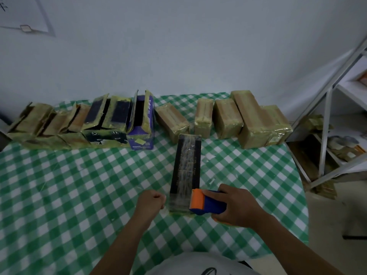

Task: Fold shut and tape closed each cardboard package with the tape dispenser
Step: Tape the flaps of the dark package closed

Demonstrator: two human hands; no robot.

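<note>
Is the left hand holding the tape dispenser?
No: the right hand grips the dispenser at the near end of the black box, while the left hand is a fist beside it.

The right hand (236, 207) hides the back of the tape dispenser (206, 203), which covers the near right corner of the black box (186, 165). The box's letters are too small to read.
</note>
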